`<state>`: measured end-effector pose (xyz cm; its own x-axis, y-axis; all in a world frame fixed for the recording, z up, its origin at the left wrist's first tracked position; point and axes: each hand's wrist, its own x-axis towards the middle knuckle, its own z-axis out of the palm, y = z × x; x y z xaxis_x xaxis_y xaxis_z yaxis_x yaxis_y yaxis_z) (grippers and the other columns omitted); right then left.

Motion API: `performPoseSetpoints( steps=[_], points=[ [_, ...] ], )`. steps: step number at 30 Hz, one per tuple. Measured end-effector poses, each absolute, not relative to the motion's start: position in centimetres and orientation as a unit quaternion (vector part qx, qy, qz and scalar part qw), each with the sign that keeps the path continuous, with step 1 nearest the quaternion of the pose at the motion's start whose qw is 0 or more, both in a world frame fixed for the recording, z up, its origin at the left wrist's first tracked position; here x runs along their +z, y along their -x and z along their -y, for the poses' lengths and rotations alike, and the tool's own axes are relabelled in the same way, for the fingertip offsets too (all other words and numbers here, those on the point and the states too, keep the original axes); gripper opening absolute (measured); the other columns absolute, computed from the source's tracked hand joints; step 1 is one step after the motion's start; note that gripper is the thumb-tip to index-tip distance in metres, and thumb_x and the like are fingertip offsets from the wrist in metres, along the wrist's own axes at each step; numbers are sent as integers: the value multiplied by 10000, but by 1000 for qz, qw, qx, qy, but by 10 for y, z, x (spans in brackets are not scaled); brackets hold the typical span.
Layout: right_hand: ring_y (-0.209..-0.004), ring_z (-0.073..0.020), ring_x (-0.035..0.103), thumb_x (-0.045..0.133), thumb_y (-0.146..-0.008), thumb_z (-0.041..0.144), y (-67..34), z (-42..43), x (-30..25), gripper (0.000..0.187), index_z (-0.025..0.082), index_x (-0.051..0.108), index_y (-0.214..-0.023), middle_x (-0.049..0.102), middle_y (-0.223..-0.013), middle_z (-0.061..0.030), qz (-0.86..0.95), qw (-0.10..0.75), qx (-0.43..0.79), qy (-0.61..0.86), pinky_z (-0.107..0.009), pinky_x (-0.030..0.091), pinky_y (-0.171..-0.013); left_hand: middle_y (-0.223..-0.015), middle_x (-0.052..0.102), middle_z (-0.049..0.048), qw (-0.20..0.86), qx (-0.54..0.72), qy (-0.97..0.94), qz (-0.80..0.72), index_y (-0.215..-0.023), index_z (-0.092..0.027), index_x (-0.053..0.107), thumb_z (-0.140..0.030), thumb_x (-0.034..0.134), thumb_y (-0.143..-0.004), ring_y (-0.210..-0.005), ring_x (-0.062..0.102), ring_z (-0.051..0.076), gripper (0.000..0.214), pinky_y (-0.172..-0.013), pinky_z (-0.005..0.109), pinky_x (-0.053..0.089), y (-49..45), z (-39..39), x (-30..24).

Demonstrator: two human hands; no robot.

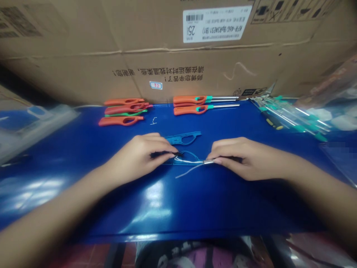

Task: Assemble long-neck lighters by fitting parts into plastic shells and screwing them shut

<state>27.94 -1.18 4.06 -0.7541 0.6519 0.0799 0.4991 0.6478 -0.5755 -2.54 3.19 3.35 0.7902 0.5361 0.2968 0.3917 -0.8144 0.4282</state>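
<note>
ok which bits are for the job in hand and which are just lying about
In use: black part in left hand; metal tube in right hand; white wires; blue lighter halves.

Lying about: orange lighters; orange and green handles; teal-fitted rods; cardboard box.

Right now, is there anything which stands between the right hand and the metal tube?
Nothing visible does: the right hand pinches the metal tube, and white wires run from its left end toward the left hand.

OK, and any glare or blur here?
Head view: white glare patches on the blue tabletop, left and lower centre; head view: the plastic container at left is smeared, the frame's edges soft; head view: left hand, right hand and box label fairly clear.
</note>
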Motion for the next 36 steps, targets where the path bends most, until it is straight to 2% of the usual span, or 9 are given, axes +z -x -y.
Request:
performPoseSetpoints(
  steps=[6, 19, 25, 31, 36],
  points=[
    [-896, -169, 663, 469, -1032, 264, -280, 9, 31, 275, 223, 677, -1207, 711, -1045, -51, 922, 105, 172, 330, -280, 466, -750, -975, 766, 39, 129, 181, -943, -248, -1064, -211, 756, -206, 623, -965, -859, 672, 180, 166, -776, 294, 526, 27, -34, 28],
    [-708, -135, 584, 505, -1019, 259, -277, 13, 29, 247, 250, 714, -1150, 662, -915, -4, 940, 80, 84, 322, -280, 367, -611, -992, 762, 27, 157, 189, -937, -248, -1072, -184, 755, -184, 624, -960, -867, 712, 137, 172, -807, 235, 541, 26, -31, 27],
    [-816, -169, 593, 509, -1018, 247, -276, 13, 31, 255, 221, 740, -1122, 649, -874, -37, 942, 86, 62, 319, -279, 391, -665, -946, 760, 13, 175, 192, -928, -269, -1042, -191, 767, -196, 650, -940, -806, 705, 116, 155, -738, 212, 536, 24, -30, 26],
    [-789, -183, 559, 488, -1016, 206, -274, 13, 31, 283, 211, 749, -1124, 620, -853, -44, 949, 64, 34, 308, -296, 365, -635, -870, 752, 1, 196, 195, -919, -283, -1014, -194, 781, -199, 670, -924, -728, 691, 98, 142, -666, 195, 522, 23, -29, 27],
    [-785, -188, 541, 480, -1019, 198, -273, 14, 30, 282, 199, 756, -1079, 624, -826, -49, 952, 59, 4, 301, -299, 343, -633, -917, 782, 13, 209, 188, -916, -285, -1032, -196, 790, -209, 678, -917, -760, 724, 118, 161, -686, 203, 548, 23, -29, 29]
  ],
)
